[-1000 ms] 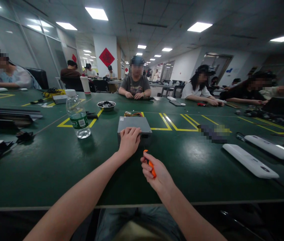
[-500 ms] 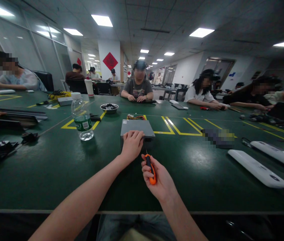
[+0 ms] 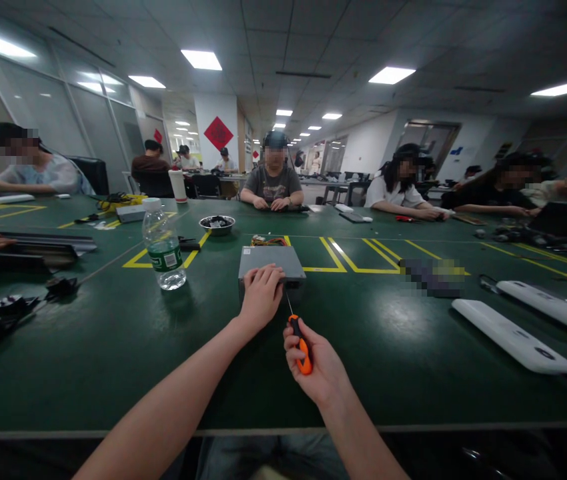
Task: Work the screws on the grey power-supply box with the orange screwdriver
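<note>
A flat grey metal box [image 3: 274, 259] lies on the green table [image 3: 113, 347] in front of me, coloured wires showing at its far edge. My left hand [image 3: 261, 297] rests on the box's near edge, fingers curled over the top. My right hand [image 3: 313, 363] is closed around an orange-handled screwdriver [image 3: 301, 341]. Its thin shaft points up and away toward the box's near right corner; the tip looks just short of the box.
A water bottle [image 3: 162, 244] stands left of the box, a small metal bowl [image 3: 217, 224] behind it. Two long white covers [image 3: 511, 335] lie at the right. Dark parts [image 3: 8, 310] sit at the left. Several people sit around the table.
My right hand has drawn back toward me with the screwdriver, so more of the shaft shows. My left hand stays on the box. The view has tilted slightly upward.
</note>
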A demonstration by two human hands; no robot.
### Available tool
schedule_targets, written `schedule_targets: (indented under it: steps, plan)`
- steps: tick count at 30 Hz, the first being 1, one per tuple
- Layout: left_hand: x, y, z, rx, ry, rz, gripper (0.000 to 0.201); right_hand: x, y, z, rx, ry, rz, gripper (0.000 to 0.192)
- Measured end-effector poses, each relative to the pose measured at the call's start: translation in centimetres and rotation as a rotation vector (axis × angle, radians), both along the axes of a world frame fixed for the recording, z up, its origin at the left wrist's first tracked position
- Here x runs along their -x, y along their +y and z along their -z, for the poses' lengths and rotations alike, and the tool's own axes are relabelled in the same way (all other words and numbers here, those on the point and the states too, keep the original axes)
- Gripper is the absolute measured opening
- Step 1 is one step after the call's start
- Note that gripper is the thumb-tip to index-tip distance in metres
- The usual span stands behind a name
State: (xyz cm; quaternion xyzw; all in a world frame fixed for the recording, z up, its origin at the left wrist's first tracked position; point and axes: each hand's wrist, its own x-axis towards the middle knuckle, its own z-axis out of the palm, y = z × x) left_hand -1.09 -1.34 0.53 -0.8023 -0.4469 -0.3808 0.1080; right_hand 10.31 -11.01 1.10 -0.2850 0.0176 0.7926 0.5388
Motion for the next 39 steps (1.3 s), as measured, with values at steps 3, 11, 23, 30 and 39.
schedule_targets:
  steps: [3,11,23,30,39]
  plan:
    - [-0.06,0.05,0.08,0.003,-0.001,-0.007,0.02,0.09,0.07,-0.27,-0.014,0.04,0.022,0.012]
    - [-0.1,0.08,0.1,0.024,-0.008,-0.007,0.021,0.39,0.02,0.02,0.002,0.079,-0.022,0.018]
    - [-0.14,0.27,0.24,0.01,0.0,0.005,0.024,0.51,0.01,-0.21,0.01,0.081,0.042,0.013]
    - [-0.16,0.28,0.15,0.009,-0.005,0.007,0.023,0.87,-0.05,-0.33,-0.004,0.099,0.016,0.016]
    - [-0.05,0.34,0.15,0.027,-0.005,0.015,0.024,0.38,0.09,0.02,-0.026,0.148,0.013,0.02]
